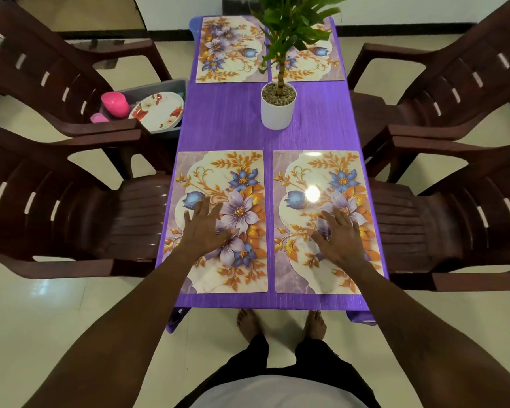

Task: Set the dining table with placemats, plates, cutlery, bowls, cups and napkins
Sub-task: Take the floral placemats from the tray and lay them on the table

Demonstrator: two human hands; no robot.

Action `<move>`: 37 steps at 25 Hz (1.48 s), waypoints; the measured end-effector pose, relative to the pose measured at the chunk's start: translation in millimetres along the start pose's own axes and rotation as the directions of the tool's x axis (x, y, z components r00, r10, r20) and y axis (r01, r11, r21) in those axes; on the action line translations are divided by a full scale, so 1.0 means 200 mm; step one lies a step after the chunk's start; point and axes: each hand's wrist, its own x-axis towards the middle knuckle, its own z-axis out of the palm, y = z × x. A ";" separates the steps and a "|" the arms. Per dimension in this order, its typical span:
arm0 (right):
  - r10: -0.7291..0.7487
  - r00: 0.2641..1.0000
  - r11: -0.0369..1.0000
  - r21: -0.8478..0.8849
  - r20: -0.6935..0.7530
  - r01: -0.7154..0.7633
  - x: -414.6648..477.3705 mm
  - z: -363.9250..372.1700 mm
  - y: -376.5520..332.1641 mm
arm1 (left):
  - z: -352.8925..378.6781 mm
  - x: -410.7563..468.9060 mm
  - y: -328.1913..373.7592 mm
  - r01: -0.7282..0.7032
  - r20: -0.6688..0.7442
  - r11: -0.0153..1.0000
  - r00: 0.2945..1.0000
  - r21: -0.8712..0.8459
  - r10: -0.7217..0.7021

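Several floral placemats lie on the purple table (227,119). The near left placemat (218,172) is under my left hand (206,228), which lies flat with fingers spread. On the near right placemat (315,172) my right hand (337,237) rests the same way, fingers apart, holding nothing. Two more placemats sit at the far end, the far left placemat (230,48) and the far right placemat (315,63), the latter partly hidden by plant leaves. A grey tub (177,83) on the far left chair holds a flowered white plate (159,110) and pink cups (115,104).
A potted plant (278,108) in a white pot stands mid-table. Brown plastic chairs flank the table: two on the left (71,207), two on the right (442,213). My bare feet (280,325) stand at the near table edge on a cream tiled floor.
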 end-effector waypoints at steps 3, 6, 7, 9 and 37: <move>-0.003 1.000 1.000 0.004 0.003 0.003 0.01 -0.04 -0.03 | -0.06 0.01 0.04 -0.031 -0.034 0.999 0.999 0.034 0.033; -0.004 1.000 1.000 -0.001 0.009 0.004 0.00 -0.06 -0.04 | -0.09 0.00 0.10 -0.053 -0.040 0.997 0.998 0.065 0.055; -0.004 1.000 1.000 -0.003 0.014 0.004 -0.01 -0.06 -0.06 | -0.10 -0.01 0.12 -0.053 -0.031 0.996 0.998 0.066 0.055; -0.013 1.000 1.000 -0.001 0.023 0.013 -0.04 -0.08 -0.09 | -0.12 -0.02 0.17 -0.058 -0.009 0.996 0.998 0.064 0.059; -0.469 0.874 0.882 0.114 0.129 0.457 -0.37 -0.11 -0.49 | 0.01 -0.80 0.29 0.162 -0.100 0.971 0.978 -0.176 -0.181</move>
